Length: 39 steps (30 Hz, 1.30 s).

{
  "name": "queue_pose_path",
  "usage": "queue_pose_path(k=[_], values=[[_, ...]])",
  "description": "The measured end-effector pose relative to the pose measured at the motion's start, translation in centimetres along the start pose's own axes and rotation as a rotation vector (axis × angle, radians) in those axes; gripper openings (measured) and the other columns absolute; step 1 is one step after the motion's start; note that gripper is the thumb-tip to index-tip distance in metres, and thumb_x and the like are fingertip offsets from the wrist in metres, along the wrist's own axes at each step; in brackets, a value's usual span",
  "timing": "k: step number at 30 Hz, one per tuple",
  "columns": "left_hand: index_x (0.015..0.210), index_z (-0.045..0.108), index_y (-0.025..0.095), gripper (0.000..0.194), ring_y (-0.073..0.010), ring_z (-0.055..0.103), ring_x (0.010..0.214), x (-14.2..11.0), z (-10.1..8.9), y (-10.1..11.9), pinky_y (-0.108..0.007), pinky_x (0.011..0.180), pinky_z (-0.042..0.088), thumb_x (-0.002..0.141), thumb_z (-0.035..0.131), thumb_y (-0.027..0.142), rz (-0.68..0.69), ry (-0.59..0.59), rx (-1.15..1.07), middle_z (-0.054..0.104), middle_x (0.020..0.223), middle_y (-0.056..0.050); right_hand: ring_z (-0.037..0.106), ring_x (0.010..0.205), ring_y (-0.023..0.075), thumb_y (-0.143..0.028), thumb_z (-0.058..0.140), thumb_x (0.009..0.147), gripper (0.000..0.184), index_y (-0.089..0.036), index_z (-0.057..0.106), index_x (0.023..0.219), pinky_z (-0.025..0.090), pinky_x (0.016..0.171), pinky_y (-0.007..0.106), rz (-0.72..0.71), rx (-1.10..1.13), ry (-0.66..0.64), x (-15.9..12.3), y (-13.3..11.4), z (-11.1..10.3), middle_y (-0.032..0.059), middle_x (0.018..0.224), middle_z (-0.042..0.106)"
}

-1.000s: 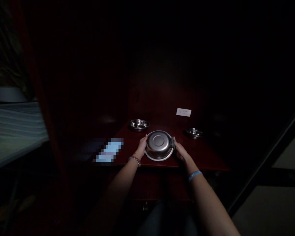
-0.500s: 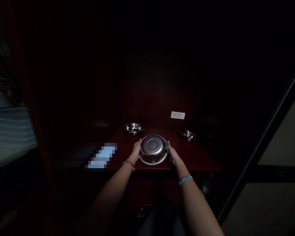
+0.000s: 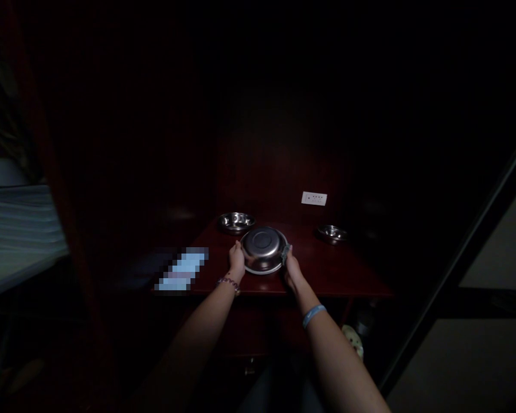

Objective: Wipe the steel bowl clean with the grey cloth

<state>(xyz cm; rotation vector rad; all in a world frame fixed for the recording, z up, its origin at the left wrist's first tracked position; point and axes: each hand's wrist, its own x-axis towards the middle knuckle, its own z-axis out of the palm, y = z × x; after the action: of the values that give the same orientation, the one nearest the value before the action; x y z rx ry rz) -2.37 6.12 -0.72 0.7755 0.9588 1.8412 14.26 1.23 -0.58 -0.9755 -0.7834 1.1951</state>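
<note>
A shiny stainless steel bowl (image 3: 263, 251) is held upside down over the dark red desk, its base facing up and tilted. My left hand (image 3: 237, 261) grips its rim on the left side. On the right side, my right hand (image 3: 292, 268) grips the bowl with a crumpled grey-green cloth or scourer (image 3: 285, 253) between the fingers and the rim. Which of the two the cloth is cannot be made out. Behind the held bowl, a second steel bowl (image 3: 236, 222) stands upright at the back left, and a smaller steel bowl (image 3: 332, 234) at the back right.
The dark red desk (image 3: 327, 272) runs to a wall with a white socket plate (image 3: 313, 198). A pixelated bright screen (image 3: 183, 269) lies on the left. Below the desk are a drawer knob (image 3: 250, 370) and a pale round object (image 3: 352, 338). Stacked pale sheets (image 3: 17, 229) stand far left.
The held bowl has moved away from me toward the back of the desk, and its base tilts more to the back. Both hands keep their grip. The camera has shifted slightly.
</note>
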Motion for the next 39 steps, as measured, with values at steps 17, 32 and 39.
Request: queue_pose_path(k=[17, 32, 39], values=[[0.094, 0.07, 0.014, 0.051, -0.0259, 0.065, 0.097, -1.2, 0.9, 0.4, -0.038, 0.092, 0.046, 0.075, 0.064, 0.061, -0.037, -0.299, -0.03, 0.074, 0.091, -0.012, 0.07, 0.101, 0.0191, -0.059, 0.033, 0.093, 0.055, -0.019, 0.07, 0.103, 0.054, 0.093, 0.033, 0.0, 0.081, 0.224, 0.6, -0.6, -0.9, 0.0088, 0.096, 0.077], [0.096, 0.068, 0.017, 0.039, -0.0173, 0.064, 0.074, -2.5, 0.9, 1.5, -0.026, 0.063, 0.046, 0.074, 0.069, 0.049, -0.07, -0.459, 0.075, 0.073, 0.091, -0.009, 0.068, 0.104, 0.0139, -0.053, 0.019, 0.098, 0.055, -0.025, 0.066, 0.108, 0.056, 0.09, 0.031, -0.02, 0.186, 0.173, -0.6, -1.4, -0.2, 0.003, 0.111, 0.074], [0.087, 0.069, 0.017, 0.03, -0.0216, 0.066, 0.087, -2.2, 0.9, 1.2, -0.032, 0.077, 0.049, 0.077, 0.066, 0.045, -0.029, -0.364, 0.062, 0.073, 0.09, -0.008, 0.07, 0.099, 0.0149, -0.053, 0.026, 0.097, 0.051, -0.024, 0.068, 0.103, 0.056, 0.087, 0.03, -0.004, 0.214, 0.179, -0.8, -0.5, 0.4, 0.0033, 0.099, 0.077]])
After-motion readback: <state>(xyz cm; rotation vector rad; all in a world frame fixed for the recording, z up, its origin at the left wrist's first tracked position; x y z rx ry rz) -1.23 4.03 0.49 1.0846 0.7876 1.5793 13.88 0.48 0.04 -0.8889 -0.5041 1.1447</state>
